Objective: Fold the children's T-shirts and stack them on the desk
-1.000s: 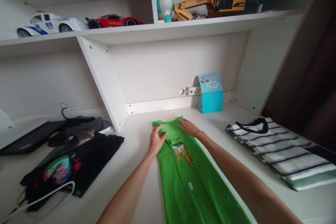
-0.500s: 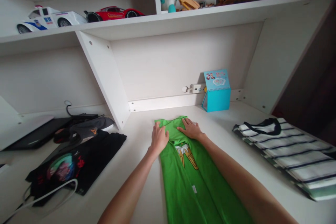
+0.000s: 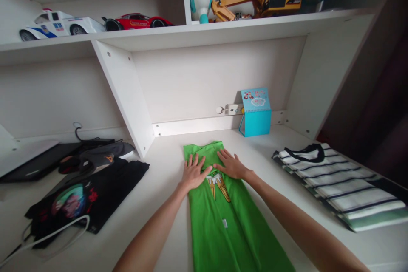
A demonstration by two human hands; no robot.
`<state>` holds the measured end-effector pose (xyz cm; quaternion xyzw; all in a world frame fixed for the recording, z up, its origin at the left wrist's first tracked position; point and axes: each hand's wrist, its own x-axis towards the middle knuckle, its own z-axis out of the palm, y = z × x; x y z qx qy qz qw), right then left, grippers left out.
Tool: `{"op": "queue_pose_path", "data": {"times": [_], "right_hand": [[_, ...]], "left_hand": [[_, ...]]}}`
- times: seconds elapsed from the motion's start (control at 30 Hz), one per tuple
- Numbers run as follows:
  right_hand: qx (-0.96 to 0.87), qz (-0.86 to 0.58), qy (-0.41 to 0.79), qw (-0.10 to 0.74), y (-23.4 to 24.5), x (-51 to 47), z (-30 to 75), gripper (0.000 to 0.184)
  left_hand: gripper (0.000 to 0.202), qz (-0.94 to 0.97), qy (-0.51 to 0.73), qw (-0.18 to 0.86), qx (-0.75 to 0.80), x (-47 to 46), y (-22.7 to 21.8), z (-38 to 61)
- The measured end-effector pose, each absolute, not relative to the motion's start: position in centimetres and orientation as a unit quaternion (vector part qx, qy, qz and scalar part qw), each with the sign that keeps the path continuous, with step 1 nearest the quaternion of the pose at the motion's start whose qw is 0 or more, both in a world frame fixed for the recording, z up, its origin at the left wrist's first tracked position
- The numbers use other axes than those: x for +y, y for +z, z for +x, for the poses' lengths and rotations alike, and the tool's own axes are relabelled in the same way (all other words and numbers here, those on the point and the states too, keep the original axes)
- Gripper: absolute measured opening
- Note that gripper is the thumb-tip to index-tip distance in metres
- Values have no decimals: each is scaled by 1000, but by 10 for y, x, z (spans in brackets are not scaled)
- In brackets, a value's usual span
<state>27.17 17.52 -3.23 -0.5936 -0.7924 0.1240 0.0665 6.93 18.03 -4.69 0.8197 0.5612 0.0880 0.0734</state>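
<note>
A green shirt (image 3: 223, 225), folded lengthwise into a narrow strip with a yellow print near its far end, lies on the white desk (image 3: 165, 229) in front of me. My left hand (image 3: 193, 174) rests flat on the shirt's far left part, fingers spread and open. Beside it, my right hand (image 3: 231, 165) lies flat and open on the far right part, just above the print. Neither hand grips anything.
A folded black printed shirt (image 3: 79, 199) with a white cable and dark items lies at the left. A folded striped shirt (image 3: 338, 182) sits at the right. A blue notebook stand (image 3: 256, 112) is at the back. Toy cars (image 3: 60, 27) and an excavator (image 3: 255, 2) fill the upper shelf.
Both hands slid a little toward me along the green shirt and flattened, the left hand's fingers spreading out. The shirt stays in place.
</note>
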Motion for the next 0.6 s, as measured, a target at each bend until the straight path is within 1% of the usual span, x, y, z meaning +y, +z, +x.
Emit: {"op": "queue_pose_path", "data": {"times": [0.07, 0.13, 0.2, 0.27, 0.33, 0.4, 0.5, 0.57, 0.6], "right_hand": [[-833, -528, 153, 62, -32, 130, 284, 83], [-858, -480, 169, 67, -32, 76, 299, 79], [-865, -462, 185, 72, -30, 24, 313, 74], [-867, -450, 205, 71, -23, -20, 324, 75], [-875, -427, 220, 66, -16, -50, 333, 76], [-884, -408, 219, 69, -13, -67, 339, 75], [-883, -432, 155, 97, -25, -73, 345, 81], [-881, -452, 74, 115, -45, -71, 345, 86], [-881, -455, 28, 127, -57, -69, 344, 85]], "left_hand": [[76, 820, 86, 69, 561, 179, -46, 70], [79, 824, 81, 67, 556, 179, -45, 70], [79, 828, 75, 76, 550, 179, -42, 70], [76, 832, 67, 96, 542, 178, -37, 71], [72, 836, 57, 115, 533, 172, -29, 73], [72, 845, 45, 124, 518, 156, -16, 74], [80, 883, 23, 138, 447, 106, 8, 71], [84, 916, -3, 153, 370, 60, 18, 63], [89, 928, -18, 155, 338, 37, 18, 57]]}}
